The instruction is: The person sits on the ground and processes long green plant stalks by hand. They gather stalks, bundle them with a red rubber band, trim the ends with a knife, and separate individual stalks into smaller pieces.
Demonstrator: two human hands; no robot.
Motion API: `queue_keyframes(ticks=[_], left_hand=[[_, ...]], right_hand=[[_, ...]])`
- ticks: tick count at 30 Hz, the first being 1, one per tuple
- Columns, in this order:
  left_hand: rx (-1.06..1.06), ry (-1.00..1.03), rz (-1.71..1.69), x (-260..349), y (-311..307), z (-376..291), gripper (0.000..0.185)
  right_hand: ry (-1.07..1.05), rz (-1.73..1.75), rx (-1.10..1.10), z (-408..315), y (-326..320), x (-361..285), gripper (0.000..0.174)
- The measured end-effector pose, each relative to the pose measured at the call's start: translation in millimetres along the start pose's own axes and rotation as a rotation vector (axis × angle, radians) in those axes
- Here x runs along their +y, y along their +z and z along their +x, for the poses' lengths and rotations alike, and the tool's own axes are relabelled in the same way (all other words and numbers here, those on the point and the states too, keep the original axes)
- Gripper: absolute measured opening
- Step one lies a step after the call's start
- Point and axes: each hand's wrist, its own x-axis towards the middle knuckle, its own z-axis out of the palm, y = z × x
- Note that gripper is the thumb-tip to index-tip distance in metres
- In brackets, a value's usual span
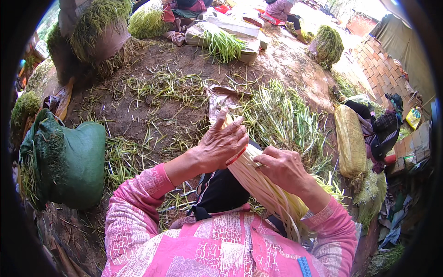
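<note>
A thick bundle of long pale-yellow stalks (263, 183) lies slantwise across my lap, with finer yellow-green ends beside my right forearm. A red band (237, 155) crosses the bundle near its upper end. My left hand (221, 145) lies against that upper end, fingers stretched out and the red band by its edge. My right hand (282, 166) rests over the bundle's upper side, fingers curled, thumb and forefinger near the stalks; whether it pinches any cannot be told. Beneath the bundle's upper end a brownish sheet (221, 98) shows on the ground.
Loose green stalks (283, 117) are heaped ahead to the right. A green sack (81, 162) stands at left, a yellow woven sack (349, 142) at right beside a seated person (384, 128). Further off, green stalks (221, 41) lie on a pale block (238, 31); other people sit beyond.
</note>
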Motion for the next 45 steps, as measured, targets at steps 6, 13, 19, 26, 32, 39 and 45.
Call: queue_keyframes(ticks=[6,13,19,26,32,39,45], left_hand=[[-0.033,0.014,-0.072,-3,2,2,0.070],[-0.003,-0.004,-0.051,-2,6,3,0.058],[-0.011,0.015,-0.066,-3,5,4,0.061],[-0.004,0.023,-0.072,-5,7,4,0.064],[0.021,0.020,-0.080,-6,9,5,0.061],[0.032,0.014,-0.113,-6,12,5,0.057],[0.027,0.017,-0.066,-5,9,3,0.057]], right_hand=[[-0.162,-0.245,0.052,5,22,7,0.011],[-0.142,0.665,-0.286,-6,-17,-77,0.013],[0.096,0.035,-0.045,9,3,-31,0.022],[-0.062,-0.129,0.103,12,31,0,0.010],[-0.242,0.427,-0.399,-5,5,-73,0.019],[-0.253,-0.070,0.145,23,33,-19,0.018],[-0.437,0.157,-0.426,-8,20,-73,0.006]])
